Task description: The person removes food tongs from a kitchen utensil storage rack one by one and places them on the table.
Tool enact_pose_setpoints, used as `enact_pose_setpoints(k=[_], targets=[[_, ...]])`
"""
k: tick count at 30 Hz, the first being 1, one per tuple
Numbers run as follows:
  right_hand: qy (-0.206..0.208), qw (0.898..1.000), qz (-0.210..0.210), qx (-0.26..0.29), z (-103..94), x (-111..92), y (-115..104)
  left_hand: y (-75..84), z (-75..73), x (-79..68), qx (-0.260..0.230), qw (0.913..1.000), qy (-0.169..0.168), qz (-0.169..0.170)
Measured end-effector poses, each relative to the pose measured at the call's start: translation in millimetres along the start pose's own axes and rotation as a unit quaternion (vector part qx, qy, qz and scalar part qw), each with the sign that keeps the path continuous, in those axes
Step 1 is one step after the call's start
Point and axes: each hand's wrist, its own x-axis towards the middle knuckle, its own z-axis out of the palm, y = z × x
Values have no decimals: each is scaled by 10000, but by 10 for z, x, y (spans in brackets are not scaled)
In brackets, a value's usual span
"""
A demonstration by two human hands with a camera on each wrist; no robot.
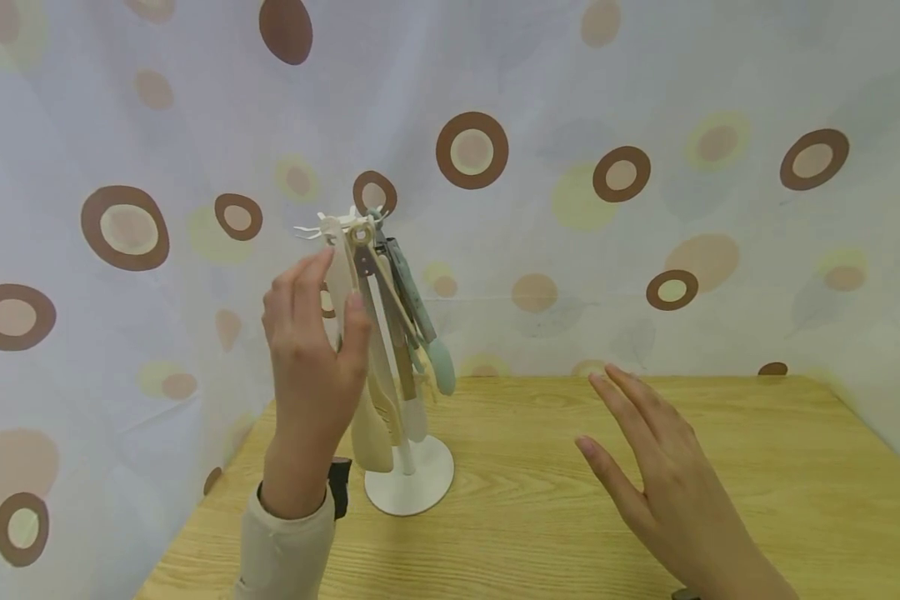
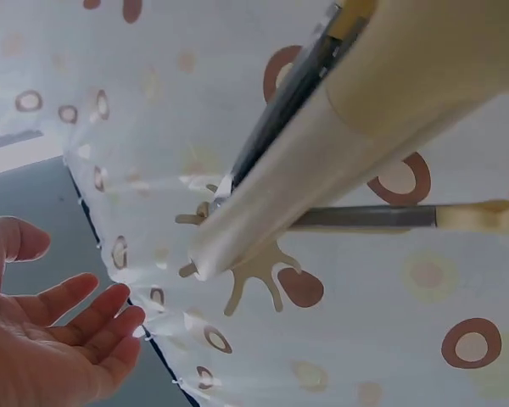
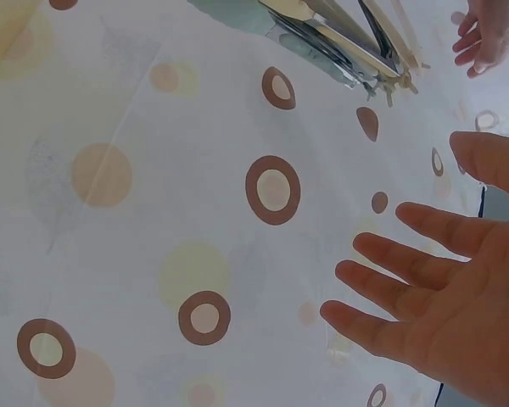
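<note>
A white stand with a round base (image 1: 420,493) carries several kitchen utensils hanging from hooks around its top. In front hangs a cream utensil with a broad lower end (image 1: 372,446); its pale handle (image 2: 276,191) shows close up in the left wrist view. Tongs with a pale green tip (image 1: 441,368) hang on the stand's right side. My left hand (image 1: 303,333) is raised beside the handles, its fingers loosely bent and apart from them in the left wrist view. My right hand (image 1: 671,475) hovers at the right with fingers extended, holding nothing.
The stand is on a wood-grain table (image 1: 540,500), toward its left side. A pale curtain (image 1: 540,67) with brown rings and coloured spots hangs behind the table and along its left side. A black strap (image 1: 339,486) shows at my left wrist.
</note>
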Motion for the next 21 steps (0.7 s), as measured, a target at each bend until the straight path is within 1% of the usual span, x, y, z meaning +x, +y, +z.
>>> enact_pose_setpoints(k=[4, 10, 14, 17, 21], targets=[[-22, 10000, 26, 4, -1, 0, -1, -136, -8, 100, 155, 9998, 137, 16], [-15, 10000, 13, -9, 4, -4, -1, -310, 10, 197, 254, 9996, 127, -31], [-23, 10000, 3, -20, 6, -5, 0, -409, 23, 237, 218, 9997, 47, -90], [2, 10000, -12, -19, 9, -6, -1, -488, 41, 266, 175, 9998, -44, -58], [6, 10000, -18, -14, 13, -11, -1, -617, 73, 314, 96, 9996, -255, 28]])
